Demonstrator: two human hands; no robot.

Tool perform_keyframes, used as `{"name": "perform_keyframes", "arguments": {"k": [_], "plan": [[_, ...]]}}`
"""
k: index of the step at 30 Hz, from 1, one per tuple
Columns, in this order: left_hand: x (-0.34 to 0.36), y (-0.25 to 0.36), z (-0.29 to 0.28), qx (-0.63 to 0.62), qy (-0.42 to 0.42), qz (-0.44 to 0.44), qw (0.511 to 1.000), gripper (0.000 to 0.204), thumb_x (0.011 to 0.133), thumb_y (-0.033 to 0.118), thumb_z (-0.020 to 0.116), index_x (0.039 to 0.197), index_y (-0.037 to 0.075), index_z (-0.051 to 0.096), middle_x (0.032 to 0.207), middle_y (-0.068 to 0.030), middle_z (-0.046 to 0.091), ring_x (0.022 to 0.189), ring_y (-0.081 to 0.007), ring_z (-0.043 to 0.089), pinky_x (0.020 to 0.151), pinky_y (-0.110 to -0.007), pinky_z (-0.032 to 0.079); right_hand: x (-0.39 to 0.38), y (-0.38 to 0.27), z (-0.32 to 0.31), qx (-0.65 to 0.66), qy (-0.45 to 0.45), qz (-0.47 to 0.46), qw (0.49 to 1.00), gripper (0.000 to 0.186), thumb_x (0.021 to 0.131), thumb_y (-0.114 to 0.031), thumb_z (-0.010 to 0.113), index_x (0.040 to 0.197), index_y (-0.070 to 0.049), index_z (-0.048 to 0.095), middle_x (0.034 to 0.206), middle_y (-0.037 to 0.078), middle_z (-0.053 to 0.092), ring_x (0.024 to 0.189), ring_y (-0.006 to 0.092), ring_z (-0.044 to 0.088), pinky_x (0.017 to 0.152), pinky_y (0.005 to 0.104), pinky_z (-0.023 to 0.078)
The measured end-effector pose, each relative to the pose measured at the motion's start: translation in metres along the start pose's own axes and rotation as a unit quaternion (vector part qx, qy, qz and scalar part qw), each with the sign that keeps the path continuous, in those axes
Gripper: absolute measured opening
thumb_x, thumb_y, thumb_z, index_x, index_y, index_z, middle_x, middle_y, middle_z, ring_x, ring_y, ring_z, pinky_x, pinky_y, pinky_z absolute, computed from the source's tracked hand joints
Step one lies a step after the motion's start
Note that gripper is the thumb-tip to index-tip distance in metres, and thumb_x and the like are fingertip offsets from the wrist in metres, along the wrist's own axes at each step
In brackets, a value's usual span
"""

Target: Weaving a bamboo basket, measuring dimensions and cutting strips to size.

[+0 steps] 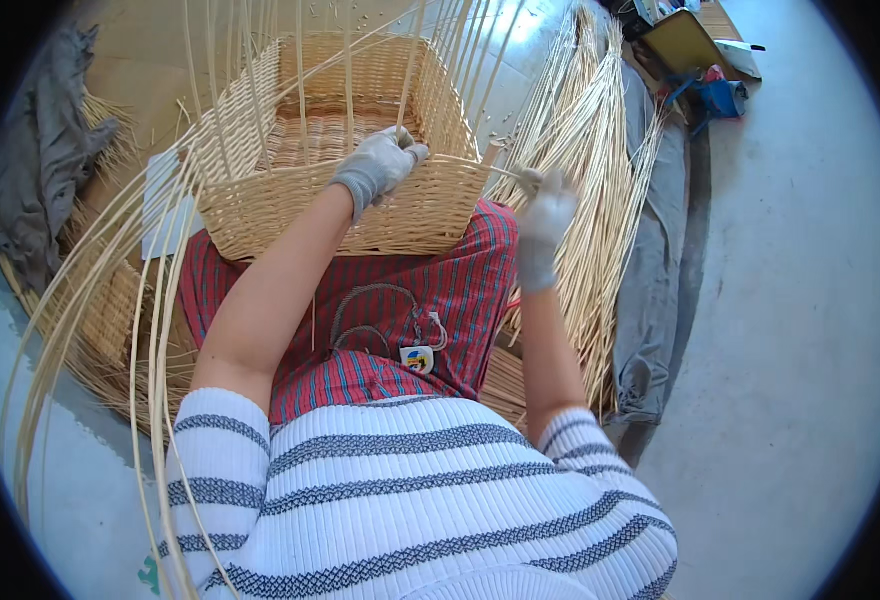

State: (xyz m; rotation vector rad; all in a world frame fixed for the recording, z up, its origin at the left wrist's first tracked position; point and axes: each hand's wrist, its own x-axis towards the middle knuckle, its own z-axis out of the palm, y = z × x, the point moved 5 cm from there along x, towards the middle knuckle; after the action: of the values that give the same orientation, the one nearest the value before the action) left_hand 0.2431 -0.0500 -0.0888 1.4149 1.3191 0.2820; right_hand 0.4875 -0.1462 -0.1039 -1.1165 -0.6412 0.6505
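Note:
A rectangular wicker basket (340,220) is tilted on my lap, its open side facing up and away from me. Thin upright stakes (348,75) rise from its walls. My left hand (375,170), in a pale grey work glove, is closed on the near rim beside one stake. To the right of the basket, my gloved right hand (544,222) is smeared by motion. Its fingers are closed around a wicker strand (503,171) that runs out from the basket's right corner. The fingertips of both hands are partly hidden.
A large bundle of pale wicker rods (570,150) lies right of the basket on grey cloth (655,240). Long loose strands (90,265) arc down past my left arm. Dark cloth (35,140) and woven wicker (110,310) lie at left; a blue item (722,98) sits far right.

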Motion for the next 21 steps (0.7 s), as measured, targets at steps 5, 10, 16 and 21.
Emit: {"name": "perform_keyframes", "arguments": {"k": [5, 10, 16, 21], "plan": [[-0.012, -0.013, -0.003, -0.071, 0.034, 0.024, 0.997, 0.031, 0.094, 0.026, 0.063, 0.115, 0.006, 0.053, 0.085, -0.0107, 0.062, 0.052, -0.0154, 0.059, 0.045, -0.033, 0.051, -0.078, -0.04, 0.092, -0.412, -0.199, 0.076, 0.886, 0.033, 0.091, -0.022, 0.063, 0.122, -0.013, 0.054, 0.084, 0.023, 0.069, 0.076, 0.0347, 0.07, 0.069, 0.0444, 0.055], [-0.097, -0.112, -0.049, -0.191, 0.216, 0.22, 0.932, 0.034, 0.093, 0.014, 0.065, 0.124, 0.005, 0.053, 0.095, -0.0097, 0.066, 0.064, -0.0143, 0.062, 0.057, -0.029, 0.053, -0.045, -0.005, 0.085, -0.61, -0.219, -0.018, 0.761, 0.046, 0.086, -0.033, 0.07, 0.126, -0.018, 0.054, 0.094, 0.019, 0.071, 0.089, 0.0414, 0.068, 0.077, 0.0484, 0.052], [-0.2, -0.177, -0.171, -0.358, 0.502, 0.216, 0.757, 0.016, 0.095, 0.015, 0.065, 0.103, 0.001, 0.064, 0.08, -0.0055, 0.065, 0.061, -0.0107, 0.059, 0.056, -0.025, 0.051, -0.146, -0.035, 0.181, -0.473, -0.342, -0.047, 0.811, 0.041, 0.088, -0.014, 0.067, 0.127, -0.018, 0.055, 0.087, 0.01, 0.07, 0.08, 0.0238, 0.069, 0.074, 0.0379, 0.054], [-0.219, -0.186, -0.17, -0.256, 0.458, 0.232, 0.819, 0.021, 0.094, 0.012, 0.066, 0.11, -0.002, 0.064, 0.087, -0.0054, 0.068, 0.073, -0.009, 0.061, 0.064, -0.022, 0.05, -0.276, -0.034, 0.276, -0.25, -0.638, -0.143, 0.714, 0.03, 0.081, -0.02, 0.073, 0.11, -0.015, 0.07, 0.102, 0.008, 0.07, 0.093, 0.0292, 0.068, 0.085, 0.0369, 0.055]]}}
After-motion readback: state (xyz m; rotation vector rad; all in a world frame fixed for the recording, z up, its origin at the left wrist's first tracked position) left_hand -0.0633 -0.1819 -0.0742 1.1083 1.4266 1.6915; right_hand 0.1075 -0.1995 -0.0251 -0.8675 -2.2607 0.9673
